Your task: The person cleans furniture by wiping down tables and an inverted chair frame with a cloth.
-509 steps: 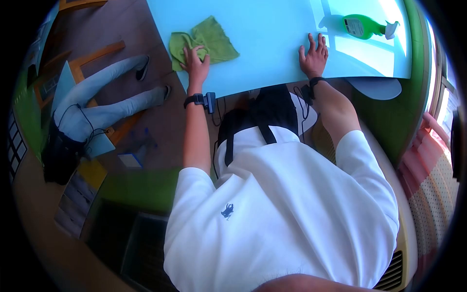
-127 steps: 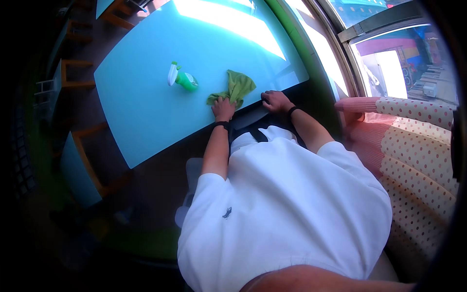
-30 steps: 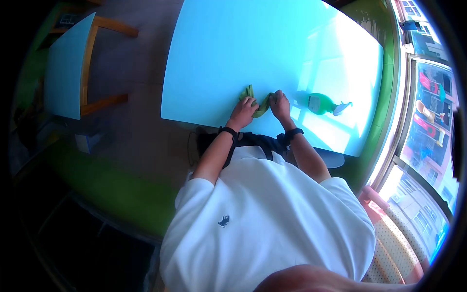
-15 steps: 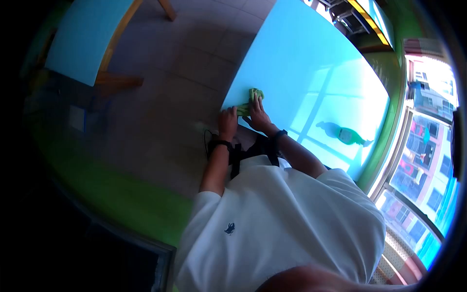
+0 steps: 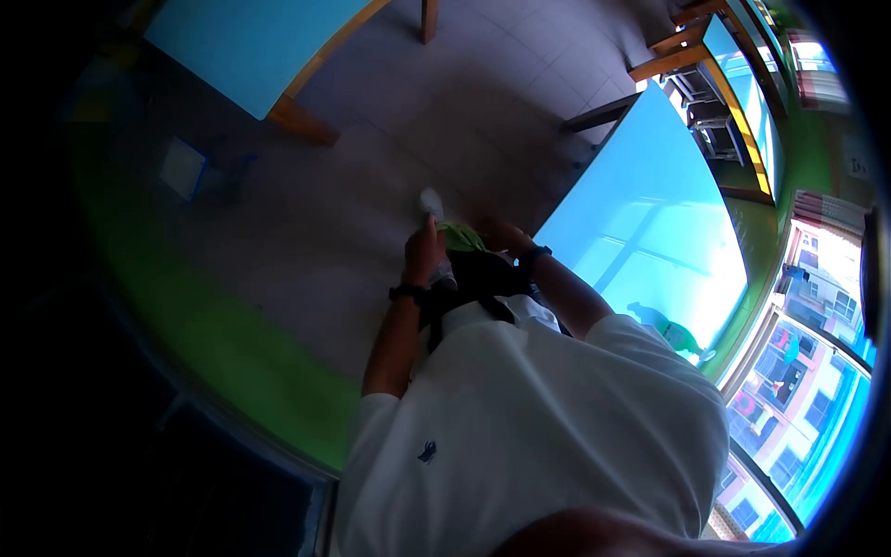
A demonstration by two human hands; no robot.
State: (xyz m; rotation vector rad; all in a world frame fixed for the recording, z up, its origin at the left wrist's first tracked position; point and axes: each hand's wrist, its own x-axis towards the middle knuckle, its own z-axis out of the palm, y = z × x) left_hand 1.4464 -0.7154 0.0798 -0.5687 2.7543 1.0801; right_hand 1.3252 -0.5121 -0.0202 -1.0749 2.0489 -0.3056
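A green cloth (image 5: 461, 237) hangs between my hands in front of my waist, off to the left of the light blue table (image 5: 640, 176). Its left end is gripped in my left hand (image 5: 424, 251), which is closed with the thumb up. My right hand (image 5: 502, 236) is at the cloth's other end, dark and blurred, its fingers closed around the edge. On the table's near right part lies a green spray bottle (image 5: 680, 336) with a white nozzle, partly in glare.
A second blue-topped table (image 5: 264, 46) with wooden legs stands at the upper left. More tables (image 5: 733, 84) and stools are at the upper right. A window (image 5: 789, 399) is on the right. A white panel (image 5: 183, 169) is at the left on the floor.
Both hands and the cloth have come off the tabletop and are now over the floor beside it. The view has turned, so the table and bottle appear further right.
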